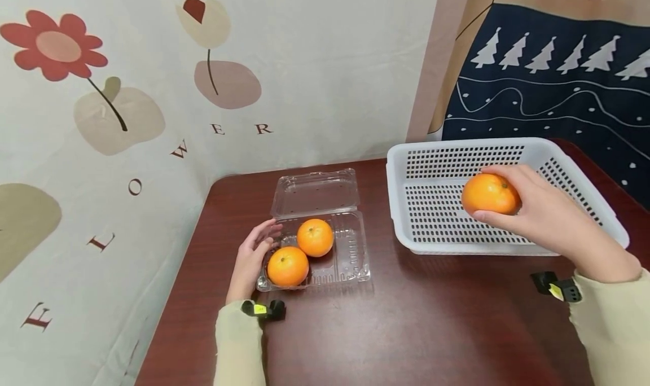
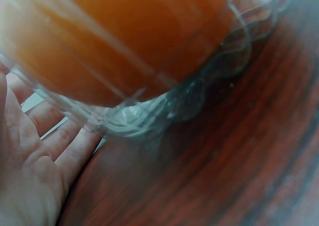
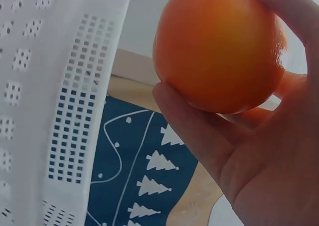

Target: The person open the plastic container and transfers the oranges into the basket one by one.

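My right hand [image 1: 550, 216] grips an orange [image 1: 490, 194] between thumb and fingers, over the white plastic basket [image 1: 401, 228]. The right wrist view shows the same orange [image 3: 219, 47] close up, held above the basket's perforated side [image 3: 75, 116]. At the left, a clear plastic clamshell box [image 1: 355, 248] lies with its lid [image 1: 315, 193] folded back. Inside its left part sit two oranges, a nearer one [image 1: 288, 266] and a farther one [image 1: 315, 237]. Against the box's left side rests my left hand [image 1: 252, 256], fingers extended along the wall, as the left wrist view also shows.
The dark red wooden table [image 1: 406, 329] carries both the box and the basket, with a gap between them. A pale curtain with flower prints [image 1: 325, 64] hangs behind the table. A navy cloth with white trees [image 1: 548, 92] hangs behind the basket.
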Demonstrator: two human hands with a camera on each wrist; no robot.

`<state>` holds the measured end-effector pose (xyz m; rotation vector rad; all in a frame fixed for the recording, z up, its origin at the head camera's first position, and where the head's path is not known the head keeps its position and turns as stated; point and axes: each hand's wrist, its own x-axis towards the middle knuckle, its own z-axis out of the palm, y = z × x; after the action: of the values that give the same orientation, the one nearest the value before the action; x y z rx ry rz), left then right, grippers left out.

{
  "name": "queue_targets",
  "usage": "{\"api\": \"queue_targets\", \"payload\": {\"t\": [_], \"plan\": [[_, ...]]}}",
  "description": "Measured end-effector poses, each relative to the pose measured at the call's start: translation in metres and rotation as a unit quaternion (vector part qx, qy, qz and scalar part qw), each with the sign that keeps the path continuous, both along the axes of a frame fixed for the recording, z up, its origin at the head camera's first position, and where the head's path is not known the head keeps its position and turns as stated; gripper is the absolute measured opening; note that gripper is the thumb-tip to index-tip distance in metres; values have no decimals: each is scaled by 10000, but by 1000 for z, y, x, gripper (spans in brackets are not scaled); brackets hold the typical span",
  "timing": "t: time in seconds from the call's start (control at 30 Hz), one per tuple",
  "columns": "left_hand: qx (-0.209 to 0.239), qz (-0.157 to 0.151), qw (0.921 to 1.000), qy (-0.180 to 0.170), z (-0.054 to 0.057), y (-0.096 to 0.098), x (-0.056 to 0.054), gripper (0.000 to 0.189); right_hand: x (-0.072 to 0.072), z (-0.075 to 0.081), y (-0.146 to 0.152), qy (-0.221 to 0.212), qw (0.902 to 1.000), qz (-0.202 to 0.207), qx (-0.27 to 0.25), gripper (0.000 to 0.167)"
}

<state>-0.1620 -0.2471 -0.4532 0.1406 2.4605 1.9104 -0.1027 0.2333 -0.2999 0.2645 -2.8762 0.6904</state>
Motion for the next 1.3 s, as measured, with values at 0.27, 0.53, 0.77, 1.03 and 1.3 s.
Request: {"api": "queue_targets", "payload": {"t": [0.27, 0.53, 0.77, 1.03, 1.3], "plan": [[-5, 1, 10000, 74, -2, -1, -1, 36, -4, 7, 3, 22, 9992, 138, 379, 71], [-52, 3, 10000, 15, -1, -1, 0, 36, -8, 17, 9, -134, 9973, 227, 692, 70], [20, -17, 10000, -34, 2, -1, 1, 36, -11, 23, 15, -285, 9952, 177, 924, 71], [48, -42, 10000, -2, 20, 7, 10, 39, -18, 27, 21, -391, 9921, 366, 1133, 74], [169, -82, 9998, 35, 9, 2, 4, 37, -30, 27, 28, -612, 9899, 507, 1174, 71]]}}
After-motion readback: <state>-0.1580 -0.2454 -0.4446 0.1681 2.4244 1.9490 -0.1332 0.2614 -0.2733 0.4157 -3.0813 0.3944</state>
